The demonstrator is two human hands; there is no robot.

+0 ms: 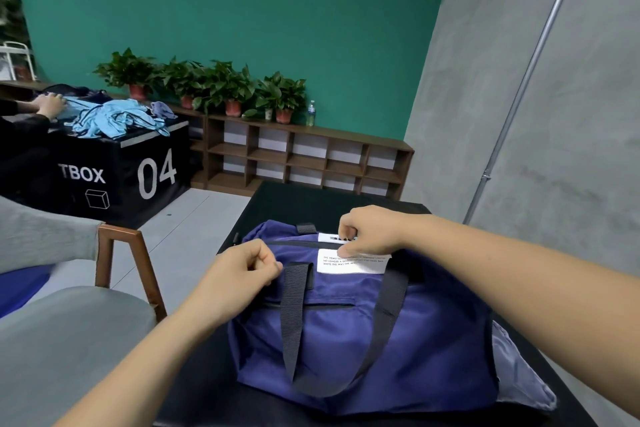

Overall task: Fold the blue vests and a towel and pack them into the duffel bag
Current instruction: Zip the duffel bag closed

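Both hands are working on the bag, aren't they?

Yes. The left hand [242,270] is curling its fingers and pinching the cloth at the top edge of the duffel bag [346,340], just beside one dark strap [294,315]. The right hand [372,230] is clenching too, nipping at the zip line [298,243] right above the white label [349,265]. Its fingers are hiding whatever small part it is gripping.

Where is the bag sitting?

It is lying on its side on the black table [311,204], directly in front of the person, with both forearms reaching over it. The strap is drooping in a loop across the blue front. Some paler lilac cloth [519,374] is showing at the bag's right end; I cannot tell whether that is lining or a separate piece.

What is surrounding the table?

To the left, a chair [121,246] with a wooden frame and a grey seat is standing near the table edge. Farther back, a black box [114,177] marked TBOX 04 is carrying a loose heap of pale blue garments [117,118], and another person's hand [52,104] is resting on that heap. Behind it, potted plants [225,87] and a water bottle [311,113] are standing in a row on a low wooden shelf [304,159] against the teal wall. On the right, a metal pipe [519,87] is running diagonally up the grey wall.
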